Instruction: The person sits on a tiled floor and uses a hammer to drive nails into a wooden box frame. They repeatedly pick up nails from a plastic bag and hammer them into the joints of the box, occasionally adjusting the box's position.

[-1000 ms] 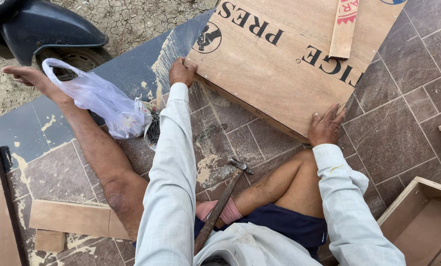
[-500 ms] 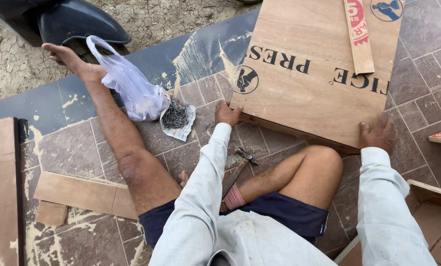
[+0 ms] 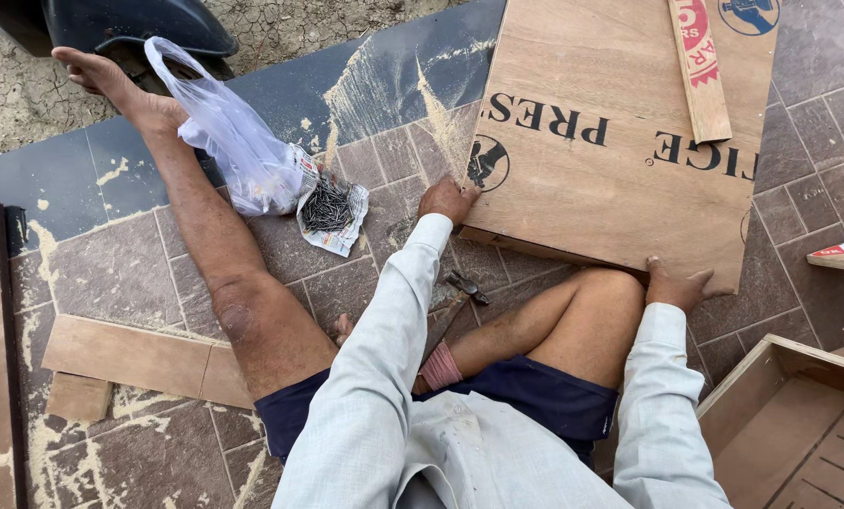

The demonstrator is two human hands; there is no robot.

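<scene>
Head view: left hand (image 3: 448,200) and right hand (image 3: 675,287) grip (seemingly) the flat plywood sheet's (image 3: 611,160) near edge

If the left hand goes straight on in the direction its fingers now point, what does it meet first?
The left hand already rests on the near left corner of the plywood board, fingers pointing up over it. Going on, it would probably just slide across the board's printed face; nothing else appears in that line.

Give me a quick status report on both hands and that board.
Left hand grips plywood board at its near left corner. Right hand holds the near edge. Wood strip lies on top. Hammer on the tiles below the board.
</scene>
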